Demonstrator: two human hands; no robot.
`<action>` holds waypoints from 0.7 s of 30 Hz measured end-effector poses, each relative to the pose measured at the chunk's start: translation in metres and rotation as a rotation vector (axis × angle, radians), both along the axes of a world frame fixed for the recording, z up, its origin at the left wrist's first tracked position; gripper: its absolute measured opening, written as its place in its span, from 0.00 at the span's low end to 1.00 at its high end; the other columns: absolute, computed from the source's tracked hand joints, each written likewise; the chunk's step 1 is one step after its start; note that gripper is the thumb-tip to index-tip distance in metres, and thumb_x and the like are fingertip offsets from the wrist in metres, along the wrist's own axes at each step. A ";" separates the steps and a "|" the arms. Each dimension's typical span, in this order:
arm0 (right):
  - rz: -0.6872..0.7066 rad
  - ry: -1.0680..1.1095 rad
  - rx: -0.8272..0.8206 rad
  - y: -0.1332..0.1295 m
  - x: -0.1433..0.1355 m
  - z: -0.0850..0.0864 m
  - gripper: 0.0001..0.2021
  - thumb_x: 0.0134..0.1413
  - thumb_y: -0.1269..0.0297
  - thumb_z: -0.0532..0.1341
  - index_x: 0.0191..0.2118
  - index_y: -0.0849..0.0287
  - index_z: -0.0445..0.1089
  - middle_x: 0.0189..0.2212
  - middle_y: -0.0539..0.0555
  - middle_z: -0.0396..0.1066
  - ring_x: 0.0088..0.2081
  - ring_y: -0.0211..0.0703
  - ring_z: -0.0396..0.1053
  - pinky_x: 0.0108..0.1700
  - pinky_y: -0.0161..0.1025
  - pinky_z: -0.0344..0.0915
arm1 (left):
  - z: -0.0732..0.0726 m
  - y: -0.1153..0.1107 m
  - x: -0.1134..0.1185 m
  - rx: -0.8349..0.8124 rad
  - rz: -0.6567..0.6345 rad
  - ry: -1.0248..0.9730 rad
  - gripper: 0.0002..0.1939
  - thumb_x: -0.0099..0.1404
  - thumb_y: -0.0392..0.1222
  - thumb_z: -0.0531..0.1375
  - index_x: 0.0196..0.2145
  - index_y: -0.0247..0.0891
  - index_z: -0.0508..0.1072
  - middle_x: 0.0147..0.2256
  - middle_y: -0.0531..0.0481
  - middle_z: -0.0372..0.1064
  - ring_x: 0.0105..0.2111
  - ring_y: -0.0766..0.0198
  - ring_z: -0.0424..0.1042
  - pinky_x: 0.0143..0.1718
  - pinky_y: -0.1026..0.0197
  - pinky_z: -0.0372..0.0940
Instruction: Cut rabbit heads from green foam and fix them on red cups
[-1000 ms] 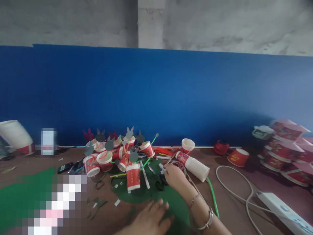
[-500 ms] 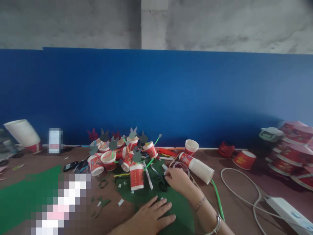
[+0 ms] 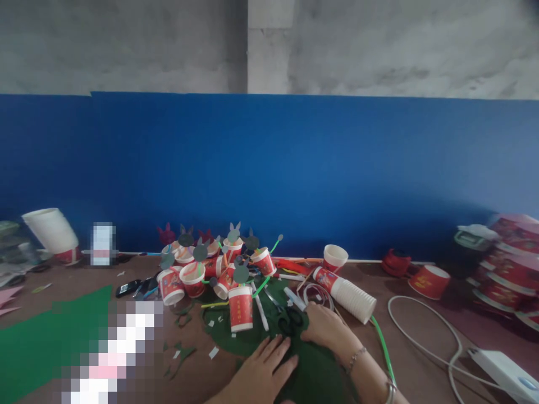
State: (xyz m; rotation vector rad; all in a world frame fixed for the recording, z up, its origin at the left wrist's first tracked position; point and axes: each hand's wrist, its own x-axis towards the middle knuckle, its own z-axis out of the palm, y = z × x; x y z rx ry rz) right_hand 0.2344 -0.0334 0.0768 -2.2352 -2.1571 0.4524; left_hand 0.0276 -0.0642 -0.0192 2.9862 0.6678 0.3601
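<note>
"Fingers (image 3: 273, 347) of the left hand (image 3: 265, 363): how do they lie?"

"Palm down and slightly spread, pinching nothing, on a dark green flat sheet with a curved edge (image 3: 314, 370). That sheet lies under both hands."

"And the right hand (image 3: 326, 330)?"

"Curled downward at a pair of black-handled scissors (image 3: 290, 322), with the end of a thin whitish stick (image 3: 295, 299) just beside its knuckles. I can't tell whether that grip has closed on anything; the fingertips are turned under."

"What's just beyond?"

"A slim white pen-like stick (image 3: 260, 310), next to a red printed paper cup with white edges (image 3: 241, 311). Behind that cup is a cluster of similar ones, several topped with rabbit-eared cutouts in grey or dark red. Right of the cluster, a nested stack of red-and-white paper cups (image 3: 345, 295) lies on its side."

"Farther out?"

"A white power strip (image 3: 507, 367) at the right of the brown worktop (image 3: 415, 348), its pale cable looping nearby. A smooth blue panel (image 3: 269, 168) stands behind everything."
</note>
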 end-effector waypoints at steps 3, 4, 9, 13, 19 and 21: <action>0.004 0.031 0.045 0.009 0.005 -0.007 0.09 0.47 0.68 0.59 0.36 0.64 0.72 0.39 0.64 0.75 0.44 0.54 0.71 0.42 0.41 0.63 | -0.003 0.003 0.002 -0.007 0.011 -0.010 0.38 0.64 0.61 0.47 0.64 0.40 0.43 0.64 0.39 0.45 0.62 0.49 0.47 0.59 0.48 0.52; -0.005 0.042 0.071 0.013 0.005 -0.010 0.10 0.51 0.68 0.56 0.37 0.64 0.72 0.40 0.63 0.74 0.45 0.52 0.71 0.43 0.40 0.62 | -0.003 0.004 0.002 -0.004 0.021 -0.009 0.38 0.64 0.62 0.47 0.64 0.39 0.44 0.64 0.38 0.45 0.62 0.48 0.48 0.59 0.48 0.53; -0.083 0.080 0.160 0.026 0.002 -0.025 0.12 0.58 0.68 0.51 0.42 0.65 0.69 0.41 0.62 0.74 0.45 0.48 0.71 0.42 0.36 0.60 | -0.004 0.005 0.002 0.085 0.088 -0.049 0.40 0.62 0.63 0.48 0.63 0.35 0.49 0.62 0.34 0.50 0.61 0.46 0.52 0.54 0.50 0.59; -0.127 0.080 0.198 0.031 -0.004 -0.030 0.14 0.60 0.69 0.49 0.47 0.66 0.66 0.42 0.64 0.74 0.45 0.48 0.71 0.41 0.36 0.60 | -0.014 0.007 0.001 0.235 0.112 -0.111 0.35 0.64 0.59 0.49 0.63 0.39 0.49 0.61 0.39 0.53 0.60 0.48 0.54 0.55 0.49 0.58; -0.146 0.025 0.196 0.028 -0.017 -0.025 0.14 0.59 0.70 0.50 0.48 0.68 0.65 0.37 0.66 0.74 0.40 0.53 0.73 0.36 0.40 0.62 | -0.026 0.009 0.000 0.263 0.084 -0.072 0.22 0.69 0.45 0.47 0.59 0.39 0.56 0.57 0.41 0.62 0.56 0.53 0.61 0.51 0.55 0.63; -0.147 -0.006 0.185 0.023 -0.020 -0.020 0.13 0.57 0.71 0.51 0.46 0.68 0.67 0.36 0.67 0.74 0.38 0.55 0.73 0.35 0.42 0.62 | -0.026 0.008 0.001 0.243 0.083 -0.066 0.21 0.69 0.44 0.47 0.58 0.39 0.58 0.57 0.41 0.61 0.56 0.52 0.61 0.52 0.54 0.63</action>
